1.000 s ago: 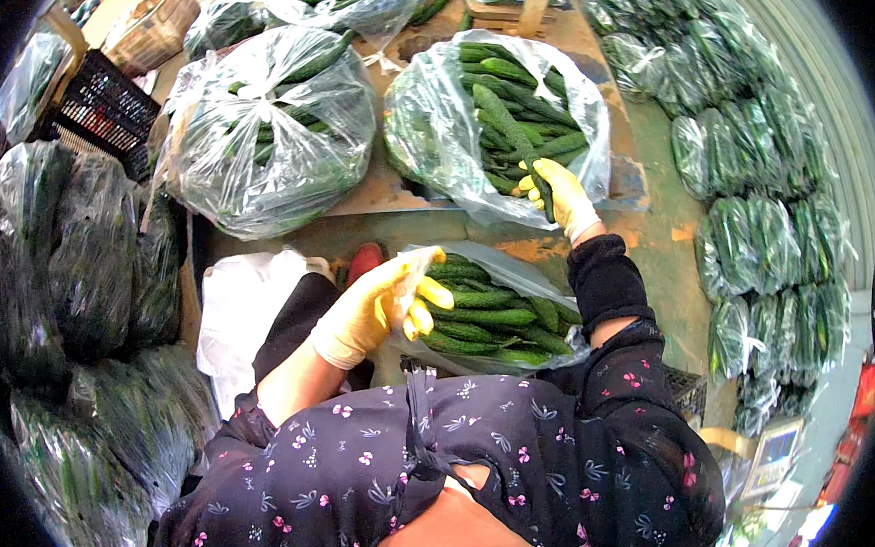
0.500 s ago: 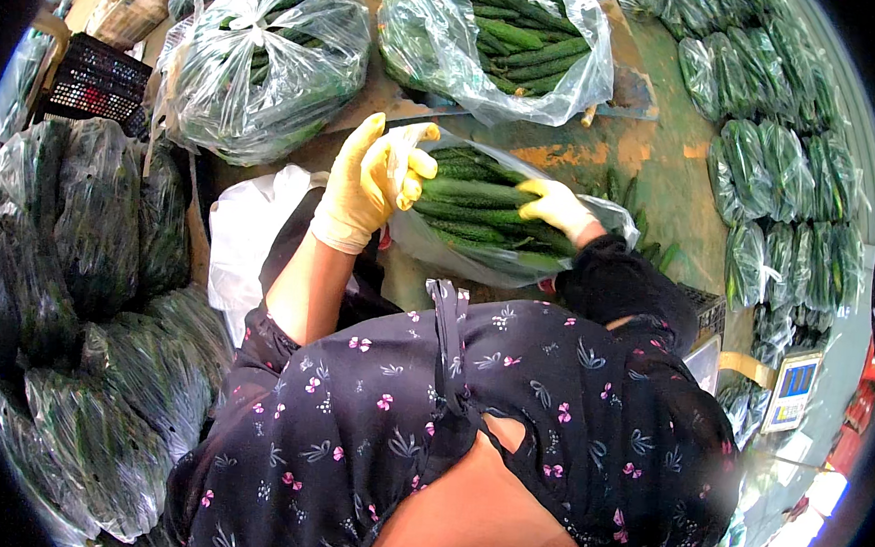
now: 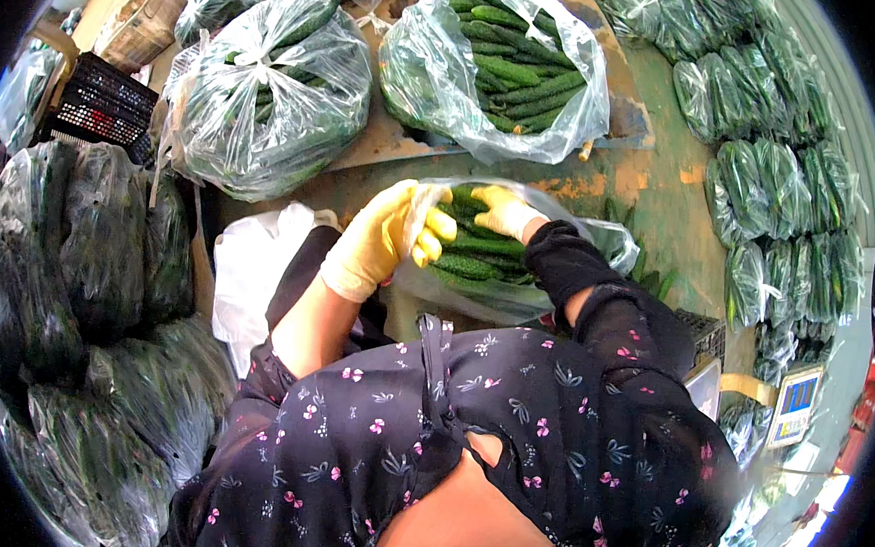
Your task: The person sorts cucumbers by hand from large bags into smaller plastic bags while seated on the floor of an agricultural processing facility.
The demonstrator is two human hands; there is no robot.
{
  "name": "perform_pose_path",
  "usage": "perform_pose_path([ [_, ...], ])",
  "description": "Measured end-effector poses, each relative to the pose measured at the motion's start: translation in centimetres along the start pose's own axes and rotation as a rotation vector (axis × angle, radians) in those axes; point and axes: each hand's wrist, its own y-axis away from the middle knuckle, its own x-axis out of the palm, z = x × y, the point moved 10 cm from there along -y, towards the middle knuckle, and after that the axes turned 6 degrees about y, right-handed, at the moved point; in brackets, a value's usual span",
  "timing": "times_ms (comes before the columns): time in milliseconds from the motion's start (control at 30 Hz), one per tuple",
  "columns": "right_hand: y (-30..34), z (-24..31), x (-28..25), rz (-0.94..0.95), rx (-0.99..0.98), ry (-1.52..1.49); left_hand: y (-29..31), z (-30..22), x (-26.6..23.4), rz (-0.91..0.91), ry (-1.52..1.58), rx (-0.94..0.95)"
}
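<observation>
Green-painted concrete floor (image 3: 682, 203) runs under everything I can see, crowded with tied clear plastic sacks of dark green cucumbers (image 3: 783, 194) lined up along the right side and more heaped at my left. Straight ahead lies a flat sheet of brown cardboard (image 3: 385, 145) carrying a large open clear bag of cucumbers (image 3: 500, 72) and, left of it, a knotted clear bag of cucumbers (image 3: 268, 93). A black plastic crate (image 3: 97, 107) sits at the far left, and a small digital scale with a blue display (image 3: 795, 401) stands low on the right.

My left hand in a yellow rubber glove (image 3: 385, 235) is closed on the rim of the small clear plastic bag of cucumbers (image 3: 497, 277) just in front of me — fingers curled over the plastic edge, the grip clamped on it. My right hand, also yellow-gloved (image 3: 506, 213), reaches into the mouth of that same bag and lies on the cucumbers; whether its fingers are closed around one I cannot tell, since the plastic and my dark sleeve cover part of it. That bag sits on the floor close against my body, between my two forearms, with a white plastic bag (image 3: 252, 272) just beside my left arm.
</observation>
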Motion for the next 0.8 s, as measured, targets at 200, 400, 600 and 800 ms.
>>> perform_pose_path([
  [200,5.0,10.7,-10.7,0.715,-0.173,-0.788,1.3,-0.6,-0.7,-0.024,0.022,0.047],
  [400,-9.0,-6.9,-15.4,-0.543,0.024,-0.313,-0.5,-0.4,1.3,0.101,0.075,-0.054],
  [600,-8.9,16.1,-4.2,-0.098,-0.428,-0.154,0.9,-0.4,-1.2,-0.057,0.082,-0.010],
  [800,-8.0,13.2,-10.8,-0.157,-0.342,-0.772,1.3,-0.6,-0.3,0.015,0.068,-0.006],
])
